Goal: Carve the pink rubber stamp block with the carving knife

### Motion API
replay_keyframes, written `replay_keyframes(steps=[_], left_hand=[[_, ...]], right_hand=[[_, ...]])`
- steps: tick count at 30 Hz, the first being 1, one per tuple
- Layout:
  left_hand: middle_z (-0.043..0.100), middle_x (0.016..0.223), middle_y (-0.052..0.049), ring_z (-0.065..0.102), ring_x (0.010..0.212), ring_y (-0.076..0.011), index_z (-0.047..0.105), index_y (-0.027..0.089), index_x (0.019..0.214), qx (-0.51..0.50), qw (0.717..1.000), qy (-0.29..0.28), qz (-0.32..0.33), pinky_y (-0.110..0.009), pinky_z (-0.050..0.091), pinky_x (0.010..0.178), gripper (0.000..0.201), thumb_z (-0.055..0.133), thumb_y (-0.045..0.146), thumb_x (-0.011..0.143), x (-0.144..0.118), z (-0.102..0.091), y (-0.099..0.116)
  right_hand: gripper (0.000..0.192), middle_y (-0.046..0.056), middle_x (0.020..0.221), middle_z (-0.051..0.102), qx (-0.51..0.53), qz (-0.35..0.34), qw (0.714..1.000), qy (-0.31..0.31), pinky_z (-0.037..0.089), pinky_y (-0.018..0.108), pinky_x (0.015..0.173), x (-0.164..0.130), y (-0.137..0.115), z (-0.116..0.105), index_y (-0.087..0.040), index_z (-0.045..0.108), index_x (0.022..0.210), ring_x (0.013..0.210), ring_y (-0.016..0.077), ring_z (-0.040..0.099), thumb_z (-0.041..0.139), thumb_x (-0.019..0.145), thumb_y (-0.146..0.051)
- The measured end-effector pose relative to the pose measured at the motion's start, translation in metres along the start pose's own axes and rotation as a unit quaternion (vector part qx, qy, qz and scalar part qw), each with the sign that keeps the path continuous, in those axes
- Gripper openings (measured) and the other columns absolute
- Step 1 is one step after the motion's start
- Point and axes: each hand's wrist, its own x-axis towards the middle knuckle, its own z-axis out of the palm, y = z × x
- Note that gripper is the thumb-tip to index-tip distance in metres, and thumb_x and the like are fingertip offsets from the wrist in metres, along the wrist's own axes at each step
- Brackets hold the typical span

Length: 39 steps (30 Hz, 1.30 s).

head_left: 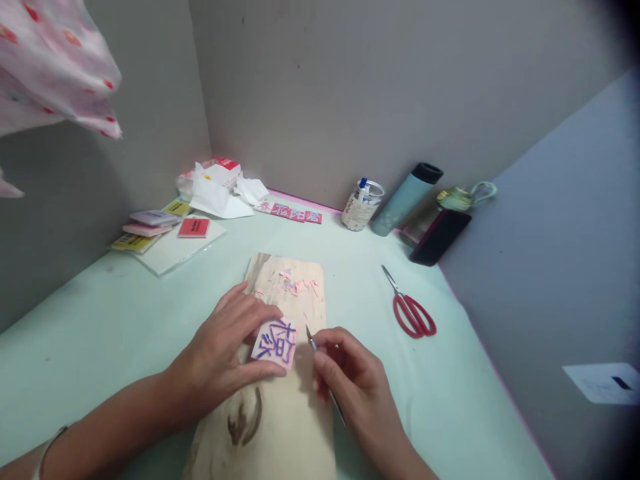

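My left hand (225, 353) grips a small pink rubber block (275, 343) marked with purple characters, holding it down on a wooden board (280, 427). My right hand (353, 380) holds a thin carving knife (311, 341) like a pen, its tip just right of the block's edge. Pink shavings (295, 283) lie scattered on the far end of the board.
Red-handled scissors (413, 310) lie to the right on the pale green table (125, 320). At the back stand a white cup (361, 207), a teal bottle (405, 199) and a dark phone (440, 237). Stacked rubber blocks (150, 227) and crumpled paper (217, 187) sit back left. Walls enclose three sides.
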Motion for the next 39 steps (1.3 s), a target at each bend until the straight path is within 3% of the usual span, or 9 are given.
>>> replay_keyframes(steps=[3, 11, 20, 26, 30, 34, 39], left_hand=[[0.066, 0.104, -0.002, 0.061, 0.100, -0.0229, 0.052, 0.023, 0.123, 0.026, 0.999, 0.006, 0.026, -0.053, 0.017, 0.122, 0.041, 0.072, 0.042, 0.093, -0.001, 0.000, 0.004], [0.063, 0.099, -0.008, 0.059, 0.096, -0.0252, 0.055, 0.014, 0.121, 0.107, 0.988, 0.049, 0.102, -0.060, 0.022, 0.119, 0.032, 0.064, 0.034, 0.098, -0.001, 0.006, 0.014], [0.059, 0.087, -0.007, 0.058, 0.087, -0.0252, 0.059, 0.012, 0.102, 0.178, 0.970, 0.111, 0.122, -0.068, 0.030, 0.115, 0.011, 0.060, 0.021, 0.097, 0.002, 0.011, 0.028], [0.060, 0.089, -0.007, 0.059, 0.089, -0.0257, 0.056, 0.015, 0.099, 0.172, 0.977, 0.085, 0.098, -0.068, 0.029, 0.116, 0.008, 0.059, 0.021, 0.096, 0.002, 0.010, 0.030], [0.061, 0.092, -0.005, 0.059, 0.090, -0.0246, 0.054, 0.018, 0.107, 0.130, 0.986, 0.076, 0.074, -0.065, 0.026, 0.118, 0.019, 0.063, 0.025, 0.093, 0.000, 0.010, 0.026], [0.059, 0.092, -0.001, 0.059, 0.088, -0.0233, 0.052, 0.021, 0.113, 0.074, 0.994, 0.075, 0.027, -0.063, 0.024, 0.119, 0.035, 0.072, 0.033, 0.087, -0.002, 0.010, 0.019], [0.055, 0.087, 0.002, 0.058, 0.084, -0.0219, 0.052, 0.022, 0.115, 0.043, 0.996, 0.077, -0.003, -0.063, 0.026, 0.118, 0.040, 0.074, 0.038, 0.087, -0.002, 0.009, 0.015]], right_hand=[[0.014, -0.003, 0.073, 0.053, -0.047, -0.030, 0.998, 0.024, 0.039, 0.024, 0.056, 0.000, -0.001, 0.002, -0.020, 0.065, 0.089, 0.063, 0.0122, 0.048, 0.066, 0.091, -0.034], [0.019, -0.001, 0.072, 0.056, -0.188, -0.109, 0.975, 0.048, 0.036, 0.025, 0.056, -0.004, 0.008, 0.012, -0.019, 0.064, 0.073, 0.063, 0.0123, 0.051, 0.066, 0.091, -0.024], [0.022, -0.003, 0.068, 0.051, -0.154, -0.030, 0.985, 0.079, 0.034, 0.025, 0.056, 0.003, 0.009, 0.020, -0.019, 0.056, 0.064, 0.061, 0.0120, 0.045, 0.064, 0.084, -0.025], [0.020, -0.005, 0.065, 0.044, -0.098, 0.026, 0.993, 0.061, 0.031, 0.025, 0.054, 0.007, 0.004, 0.025, -0.020, 0.051, 0.067, 0.060, 0.0114, 0.039, 0.062, 0.080, -0.031], [0.020, -0.006, 0.062, 0.039, -0.062, 0.056, 0.995, 0.059, 0.027, 0.024, 0.054, 0.007, -0.002, 0.025, -0.021, 0.049, 0.066, 0.059, 0.0107, 0.033, 0.063, 0.075, -0.031], [0.021, -0.006, 0.061, 0.040, -0.023, 0.063, 0.997, 0.041, 0.027, 0.025, 0.055, 0.006, -0.004, 0.023, -0.020, 0.049, 0.067, 0.059, 0.0104, 0.033, 0.065, 0.074, -0.032], [0.022, -0.007, 0.059, 0.040, 0.010, 0.052, 0.998, 0.040, 0.027, 0.025, 0.055, 0.005, -0.003, 0.019, -0.020, 0.052, 0.068, 0.058, 0.0103, 0.033, 0.068, 0.075, -0.033]])
